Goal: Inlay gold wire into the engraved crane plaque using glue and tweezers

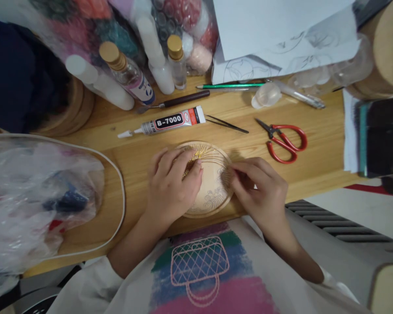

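A round wooden disc [212, 185] with drawn line patterns lies at the near edge of the wooden table [314, 161]. Gold threads [196, 155] fan across its upper left part. My left hand [173, 185] rests on the disc's left side, fingers curled and pressing down on the gold threads. My right hand [260, 192] sits at the disc's right rim, fingertips pinched together on something too thin to make out.
Behind the disc lie a B-7000 glue tube [170, 123], black tweezers [227, 124], red-handled scissors [286, 141], a dark-handled tool [180, 101] and a green pencil [231, 86]. Bottles [129, 74] stand at the back left. A clear plastic bag [36, 196] fills the left side; papers [281, 39] lie at the back right.
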Demonstrator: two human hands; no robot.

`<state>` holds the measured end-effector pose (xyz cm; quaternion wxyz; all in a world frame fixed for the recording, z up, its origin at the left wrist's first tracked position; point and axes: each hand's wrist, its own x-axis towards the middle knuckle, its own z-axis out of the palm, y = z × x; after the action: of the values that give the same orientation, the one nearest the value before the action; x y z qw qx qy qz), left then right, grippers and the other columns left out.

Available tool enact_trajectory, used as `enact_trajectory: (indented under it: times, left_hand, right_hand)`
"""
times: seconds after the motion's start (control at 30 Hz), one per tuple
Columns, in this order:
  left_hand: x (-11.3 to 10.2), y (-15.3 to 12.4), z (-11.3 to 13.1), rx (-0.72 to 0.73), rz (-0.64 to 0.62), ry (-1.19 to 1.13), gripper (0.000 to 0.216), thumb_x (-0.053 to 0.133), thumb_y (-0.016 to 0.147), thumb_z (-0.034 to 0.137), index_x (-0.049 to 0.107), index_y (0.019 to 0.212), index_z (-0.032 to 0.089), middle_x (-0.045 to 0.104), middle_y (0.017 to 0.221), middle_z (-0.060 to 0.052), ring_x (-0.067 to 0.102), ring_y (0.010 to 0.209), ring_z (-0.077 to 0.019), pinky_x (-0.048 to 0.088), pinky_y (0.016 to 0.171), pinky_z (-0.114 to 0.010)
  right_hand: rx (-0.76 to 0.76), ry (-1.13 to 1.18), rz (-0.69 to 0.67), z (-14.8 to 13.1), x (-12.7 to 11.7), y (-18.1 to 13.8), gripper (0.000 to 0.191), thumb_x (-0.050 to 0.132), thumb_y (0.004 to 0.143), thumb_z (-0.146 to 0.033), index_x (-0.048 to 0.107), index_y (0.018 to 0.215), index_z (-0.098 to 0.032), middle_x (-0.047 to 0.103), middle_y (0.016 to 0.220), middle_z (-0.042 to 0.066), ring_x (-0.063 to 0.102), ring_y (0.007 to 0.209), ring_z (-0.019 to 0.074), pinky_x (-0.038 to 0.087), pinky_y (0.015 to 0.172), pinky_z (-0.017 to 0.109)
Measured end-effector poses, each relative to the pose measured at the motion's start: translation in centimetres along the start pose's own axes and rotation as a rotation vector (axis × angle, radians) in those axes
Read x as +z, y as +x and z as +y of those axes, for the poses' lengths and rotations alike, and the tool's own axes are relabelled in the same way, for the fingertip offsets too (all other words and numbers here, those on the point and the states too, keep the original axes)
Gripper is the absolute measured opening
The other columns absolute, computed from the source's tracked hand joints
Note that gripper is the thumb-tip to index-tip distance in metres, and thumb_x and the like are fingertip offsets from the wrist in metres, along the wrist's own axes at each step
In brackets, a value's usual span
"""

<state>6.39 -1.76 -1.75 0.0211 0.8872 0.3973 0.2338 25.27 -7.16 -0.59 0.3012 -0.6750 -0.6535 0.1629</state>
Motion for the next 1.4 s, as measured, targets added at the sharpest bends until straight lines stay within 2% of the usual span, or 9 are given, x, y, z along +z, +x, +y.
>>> enact_trajectory:
  times: [0.67, 1.23, 1.4]
  left_hand:
    - [-0.24, 0.28, 0.11, -0.052, 0.003, -0.012, 0.009, 0.065, 0.086, 0.018, 0.065, 0.094, 0.022, 0.072, 0.109, -0.005, 0.064, 0.098, -0.0239, 0.046, 0.093, -0.043]
    - [-0.17, 0.23, -0.12, 0.002, 0.001, -0.002, 0.005, 0.066, 0.085, 0.017, 0.067, 0.089, 0.019, 0.072, 0.107, -0.006, 0.063, 0.098, -0.0234, 0.047, 0.093, -0.040]
    - [-0.11, 0.12, -0.10, -0.008, 0.002, 0.002, 0.005, 0.063, 0.087, 0.017, 0.066, 0.090, 0.020, 0.070, 0.109, -0.006, 0.062, 0.100, -0.0216, 0.045, 0.095, -0.040]
  right_hand:
    - [-0.048, 0.016, -0.034, 0.30, -0.33, 0.06, 0.017, 0.060, 0.087, -0.011, 0.071, 0.096, -0.019, 0.070, 0.084, 0.005, 0.067, 0.075, 0.0151, 0.055, 0.064, 0.027]
    - [-0.049, 0.043, -0.046, 0.53, -0.41, -0.14, 0.017, 0.059, 0.087, -0.012, 0.070, 0.096, -0.021, 0.068, 0.084, 0.004, 0.066, 0.074, 0.0152, 0.054, 0.064, 0.028]
    - [-0.071, 0.056, -0.045, 0.56, -0.44, -0.08, 0.016, 0.060, 0.086, -0.010, 0.070, 0.096, -0.018, 0.068, 0.084, 0.005, 0.065, 0.074, 0.0148, 0.054, 0.064, 0.027]
